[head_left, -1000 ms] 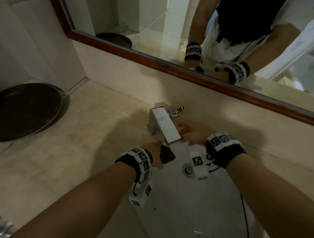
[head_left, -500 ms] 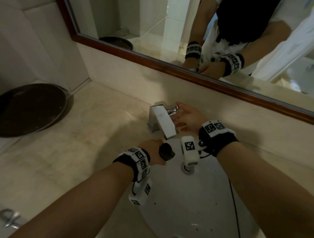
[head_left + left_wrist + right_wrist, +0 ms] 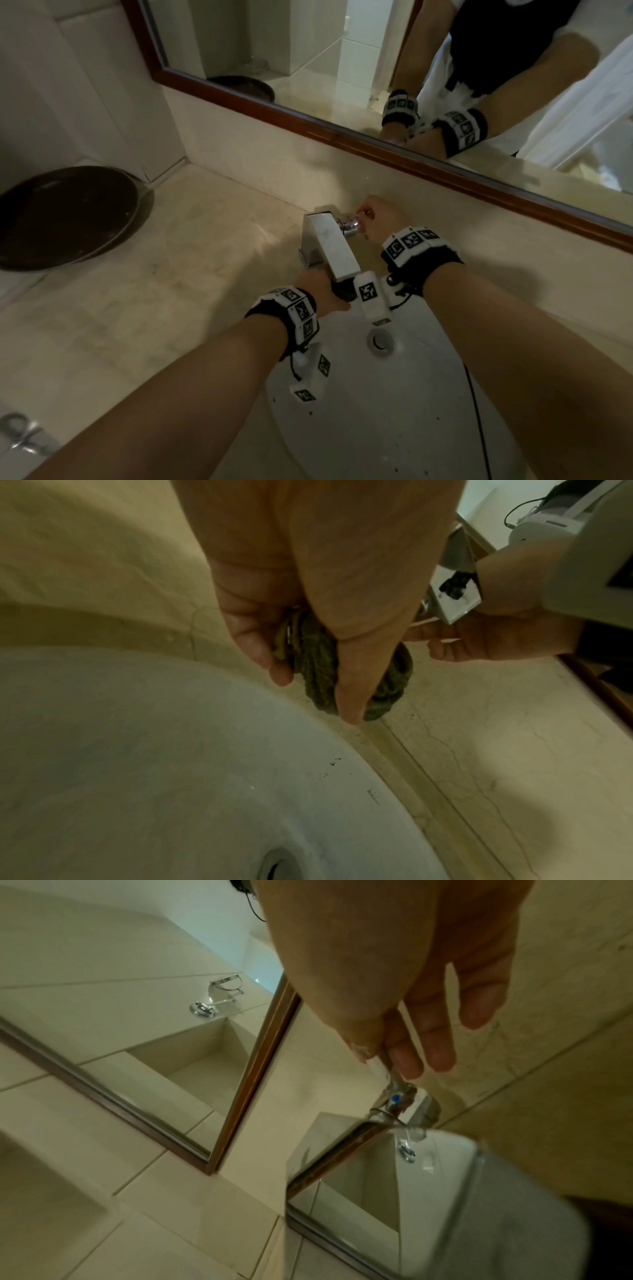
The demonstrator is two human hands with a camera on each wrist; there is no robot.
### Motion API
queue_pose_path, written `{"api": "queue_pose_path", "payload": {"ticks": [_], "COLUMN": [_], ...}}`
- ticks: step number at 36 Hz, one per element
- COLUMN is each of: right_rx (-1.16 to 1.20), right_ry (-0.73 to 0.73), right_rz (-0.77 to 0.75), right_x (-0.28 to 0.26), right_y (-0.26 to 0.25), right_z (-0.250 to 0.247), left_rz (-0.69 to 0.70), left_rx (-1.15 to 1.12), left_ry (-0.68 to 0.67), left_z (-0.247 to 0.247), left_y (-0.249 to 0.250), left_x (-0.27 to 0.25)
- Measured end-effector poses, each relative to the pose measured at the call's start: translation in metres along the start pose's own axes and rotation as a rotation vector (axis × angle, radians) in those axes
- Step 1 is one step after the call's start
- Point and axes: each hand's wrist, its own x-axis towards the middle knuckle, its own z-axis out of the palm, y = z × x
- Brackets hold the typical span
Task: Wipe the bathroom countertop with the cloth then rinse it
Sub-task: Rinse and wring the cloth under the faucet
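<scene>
My left hand (image 3: 320, 289) grips a bunched dark green cloth (image 3: 320, 666) under the spout of the square chrome faucet (image 3: 330, 245), at the back rim of the white sink (image 3: 404, 411). In the head view the cloth (image 3: 342, 291) shows only as a dark lump below the spout. My right hand (image 3: 373, 217) is behind the faucet, thumb and forefinger pinching its thin chrome lever handle (image 3: 390, 1072); the other fingers (image 3: 476, 1007) stay straight. No water is visible. The beige stone countertop (image 3: 171, 308) spreads out to the left.
A dark round tray (image 3: 65, 216) sits at the far left of the counter. A wood-framed mirror (image 3: 342, 137) runs along the back wall above a low stone splashback. A chrome holder (image 3: 219, 996) is fixed to the tiled wall. The drain (image 3: 380, 341) lies mid-basin.
My right hand has moved from beside the spout back to the lever handle and pinched it. My left hand has brought the cloth further in under the spout.
</scene>
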Motion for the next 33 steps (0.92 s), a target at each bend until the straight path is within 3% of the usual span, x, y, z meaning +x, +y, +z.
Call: {"api": "queue_pose_path", "payload": {"ticks": [10,13,15,18,22,24,30,33], "right_rx": [0.229,0.456,0.511,0.304,0.619,0.698,0.136,-0.127], "right_ry": [-0.053,-0.092,-0.183,-0.499,-0.85,-0.899,-0.772,-0.665], "right_rz": [0.055,0.178,0.264,0.291,0.378,0.41,0.213,0.131], "right_x": [-0.005,-0.019,-0.032,-0.055,-0.078,-0.081,-0.079,-0.078], "right_y": [0.002,0.001,0.006,0.016,0.028,0.032,0.018,0.015], "right_z": [-0.007,-0.007,-0.002,0.012,0.031,0.038,0.056,0.064], "left_rz": [0.086,0.119,0.142,0.168,0.205,0.205,0.135,0.078], "left_rx": [0.071,0.054,0.03,-0.004,0.067,0.128,0.282,0.211], "left_ry": [0.01,0.028,0.006,-0.044,-0.047,-0.057,-0.064,-0.147], "left_z": [-0.005,-0.001,0.003,0.009,0.011,0.01,0.014,0.012], "left_y": [-0.007,-0.01,-0.011,-0.011,-0.009,-0.009,-0.011,-0.006], "left_x": [-0.002,-0.005,-0.004,-0.004,-0.005,-0.008,-0.007,-0.005]}}
